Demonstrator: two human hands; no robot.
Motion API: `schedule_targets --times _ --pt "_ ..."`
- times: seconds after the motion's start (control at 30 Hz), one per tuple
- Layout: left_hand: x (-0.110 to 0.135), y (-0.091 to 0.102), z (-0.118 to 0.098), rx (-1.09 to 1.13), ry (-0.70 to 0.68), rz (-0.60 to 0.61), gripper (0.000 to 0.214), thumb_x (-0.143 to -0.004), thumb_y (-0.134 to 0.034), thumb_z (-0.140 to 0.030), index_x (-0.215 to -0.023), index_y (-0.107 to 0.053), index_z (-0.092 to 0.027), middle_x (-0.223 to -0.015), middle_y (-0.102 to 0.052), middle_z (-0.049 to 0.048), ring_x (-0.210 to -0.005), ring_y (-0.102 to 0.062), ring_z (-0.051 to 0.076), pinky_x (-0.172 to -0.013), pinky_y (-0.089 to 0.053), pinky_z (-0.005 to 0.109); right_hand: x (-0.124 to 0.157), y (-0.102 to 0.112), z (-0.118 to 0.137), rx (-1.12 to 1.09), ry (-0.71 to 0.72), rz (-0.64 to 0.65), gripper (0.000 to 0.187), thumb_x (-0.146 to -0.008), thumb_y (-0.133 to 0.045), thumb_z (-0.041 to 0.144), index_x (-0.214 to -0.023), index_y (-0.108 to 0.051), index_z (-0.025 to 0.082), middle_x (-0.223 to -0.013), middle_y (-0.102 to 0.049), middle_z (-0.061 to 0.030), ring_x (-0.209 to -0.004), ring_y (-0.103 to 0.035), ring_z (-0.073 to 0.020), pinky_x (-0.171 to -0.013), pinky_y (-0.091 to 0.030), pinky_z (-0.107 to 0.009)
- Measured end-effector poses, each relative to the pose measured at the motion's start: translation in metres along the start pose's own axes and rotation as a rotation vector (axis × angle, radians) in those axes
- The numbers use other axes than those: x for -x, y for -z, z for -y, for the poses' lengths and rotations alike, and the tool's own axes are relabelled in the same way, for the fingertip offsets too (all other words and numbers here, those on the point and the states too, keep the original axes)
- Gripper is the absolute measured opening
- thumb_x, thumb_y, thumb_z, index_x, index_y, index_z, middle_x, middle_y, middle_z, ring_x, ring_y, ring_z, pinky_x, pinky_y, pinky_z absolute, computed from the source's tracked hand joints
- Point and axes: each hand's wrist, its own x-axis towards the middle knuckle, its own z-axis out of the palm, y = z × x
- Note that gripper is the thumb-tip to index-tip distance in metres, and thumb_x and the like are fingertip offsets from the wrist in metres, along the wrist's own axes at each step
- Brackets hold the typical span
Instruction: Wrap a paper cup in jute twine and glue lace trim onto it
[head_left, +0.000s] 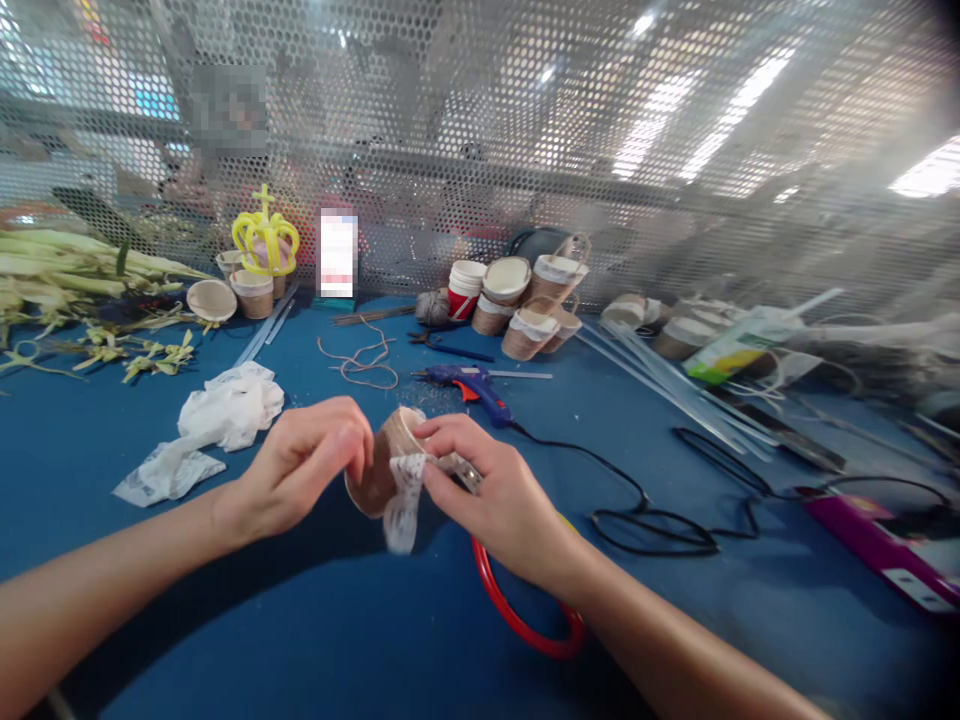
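A small twine-wrapped cup is held tilted above the blue table, between my two hands. My left hand is closed, its curled fingers at the cup's left edge. A strip of white lace runs along the cup and its loose end hangs down. My right hand pinches the lace against the cup with thumb and fingers. Scissors with red loop handles are also in that hand, their metal pivot showing between the fingers; the blade tips are hidden. More white lace lies crumpled beyond my left arm.
A blue glue gun lies ahead, its black cord trailing right to a purple power strip. Lace-trimmed cups, twine, clear glue sticks, a yellow crown and a phone stand or lie along the perforated screen.
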Motion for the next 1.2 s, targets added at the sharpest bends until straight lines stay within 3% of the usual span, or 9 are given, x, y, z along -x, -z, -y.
schedule_targets --times 0.1,0.27,0.43,0.53,0.67,0.77,0.9,1.0,1.2 --pt "-0.002 -0.006 0.008 -0.046 0.241 -0.102 0.016 -0.081 -0.052 -0.032 -0.084 -0.053 -0.016 -0.086 -0.058 0.0057 -0.081 -0.054 0.017 -0.075 -0.044 0.032 0.001 0.0 -0.001 0.0 0.019 0.013 0.008 -0.075 -0.052 0.013 -0.07 -0.053 0.019 -0.09 -0.061 -0.0061 -0.084 -0.059 -0.0153 -0.076 -0.046 -0.03" --pt "-0.002 -0.019 0.016 0.239 0.502 0.156 0.055 -0.075 -0.059 -0.041 -0.12 -0.04 -0.016 -0.12 -0.053 0.0111 -0.107 -0.051 0.025 -0.09 -0.041 0.039 0.002 -0.001 -0.002 0.014 0.066 0.032 0.007 -0.076 -0.053 0.014 -0.071 -0.054 0.018 -0.091 -0.061 -0.0068 -0.085 -0.059 -0.0152 -0.076 -0.046 -0.031" --pt "0.002 -0.021 0.019 0.447 0.611 0.194 0.056 -0.074 -0.06 -0.046 -0.117 -0.046 -0.013 -0.114 -0.057 0.0111 -0.107 -0.05 0.028 -0.089 -0.04 0.037 0.003 0.002 -0.001 0.027 0.134 0.044 0.004 -0.078 -0.055 0.018 -0.082 -0.055 0.02 -0.096 -0.061 -0.0073 -0.091 -0.058 -0.0176 -0.08 -0.047 -0.036" --pt "0.002 -0.02 0.02 0.668 0.684 0.157 0.052 -0.074 -0.061 -0.047 -0.114 -0.051 -0.014 -0.11 -0.06 0.0096 -0.098 -0.056 0.025 -0.081 -0.043 0.033 0.002 0.004 0.0 0.046 0.17 0.011 0.025 -0.075 -0.061 0.021 -0.098 -0.053 0.019 -0.102 -0.059 -0.0094 -0.096 -0.056 -0.0202 -0.082 -0.047 -0.039" --pt "0.0 -0.02 0.02 0.998 0.765 0.084 0.048 -0.073 -0.062 -0.048 -0.105 -0.059 -0.013 -0.093 -0.067 0.0083 -0.082 -0.061 0.019 -0.073 -0.044 0.028 0.001 0.005 0.003 0.097 0.262 -0.181 0.025 -0.074 -0.06 0.015 -0.098 -0.053 0.018 -0.103 -0.058 -0.0108 -0.099 -0.053 -0.0223 -0.086 -0.043 -0.043" --pt "-0.002 -0.021 0.02 1.107 0.782 0.086 0.049 -0.072 -0.061 -0.052 -0.099 -0.063 -0.012 -0.086 -0.069 0.0079 -0.078 -0.061 0.018 -0.072 -0.045 0.027 0.004 0.007 0.008 0.091 0.331 -0.363 0.014 -0.073 -0.057 0.01 -0.085 -0.056 0.019 -0.084 -0.059 -0.0058 -0.081 -0.055 -0.019 -0.073 -0.047 -0.037" --pt "-0.001 -0.022 0.021 1.129 0.769 0.087 0.049 -0.073 -0.06 -0.052 -0.1 -0.064 -0.011 -0.089 -0.069 0.0086 -0.078 -0.061 0.017 -0.072 -0.045 0.025 0.011 0.008 0.016 -0.284 0.081 -0.12 0.012 -0.084 -0.045 0.014 -0.08 -0.055 0.019 -0.05 -0.046 0.006 -0.041 -0.039 -0.0073 -0.041 -0.035 -0.021" --pt "0.001 -0.022 0.022 1.093 0.744 0.068 0.048 -0.075 -0.058 -0.052 -0.105 -0.061 -0.014 -0.095 -0.068 0.0089 -0.083 -0.061 0.019 -0.074 -0.046 0.027 0.013 0.008 0.018 -0.552 -0.12 0.086 0.019 -0.09 -0.037 0.023 -0.091 -0.055 0.016 -0.041 -0.037 0.0101 -0.035 -0.031 -0.0053 -0.037 -0.027 -0.019" --pt "0.001 -0.024 0.019 0.949 0.729 0.037 0.052 -0.075 -0.055 -0.055 -0.111 -0.054 -0.017 -0.103 -0.065 0.0115 -0.092 -0.061 0.026 -0.076 -0.047 0.034 0.01 0.007 0.02 -0.499 -0.201 0.179 0.025 -0.088 -0.037 0.023 -0.107 -0.051 0.013 -0.043 -0.038 0.0104 -0.037 -0.033 -0.0054 -0.037 -0.029 -0.019"
